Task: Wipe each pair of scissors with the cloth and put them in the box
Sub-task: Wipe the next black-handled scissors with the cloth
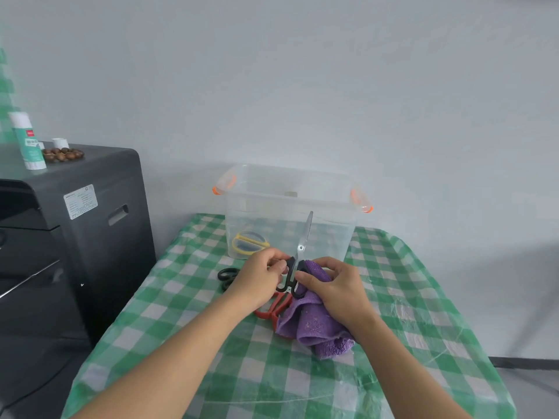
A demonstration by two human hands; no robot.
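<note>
My left hand (260, 278) pinches the black handle of a pair of scissors (303, 246) whose silver blades point up toward the box. My right hand (335, 287) holds the purple cloth (314, 325) and presses it against the same handle. Red-handled scissors (273, 308) lie on the table under my hands, partly hidden by the cloth. Another black-handled pair (227, 276) lies left of my left hand. The clear plastic box (290, 195) with orange handles stands behind; yellow-handled scissors (249, 243) lie inside it.
The table (211, 343) wears a green-and-white checked cover. A dark grey cabinet-like machine (75, 237) stands to the left, with a glue stick (28, 140), a small white cup (60, 143) and brown nuts (62, 154) on top. A plain wall is behind.
</note>
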